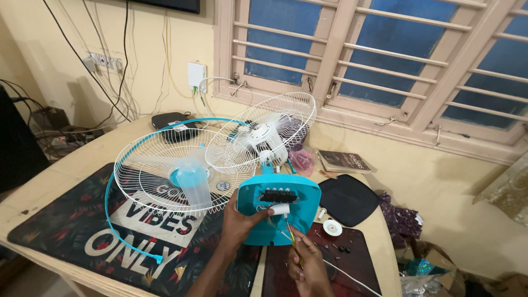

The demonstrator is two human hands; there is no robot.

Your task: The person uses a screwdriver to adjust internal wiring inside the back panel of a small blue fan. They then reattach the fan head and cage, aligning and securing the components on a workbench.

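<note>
Two hands work on a teal fan base on the desk.

The desk [66,181] carries white fan grilles [176,170] beyond the left hand. The teal fan base [279,212] stands tilted, long axis upright, open back facing the person. The left hand [237,223] clamps its left edge; the right hand [307,264], just below, pinches a thin screwdriver [294,246] pointing up into it.

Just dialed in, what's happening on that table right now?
A person has a table fan apart. The left hand steadies the turquoise fan base, which stands open side toward the camera with a white cylindrical part and wires showing. The right hand holds a thin tool at those wires. Beside it lie the rear grille with a pale blade, the front grille leaning by the motor, a loose turquoise rim ring, and small screws.
</note>
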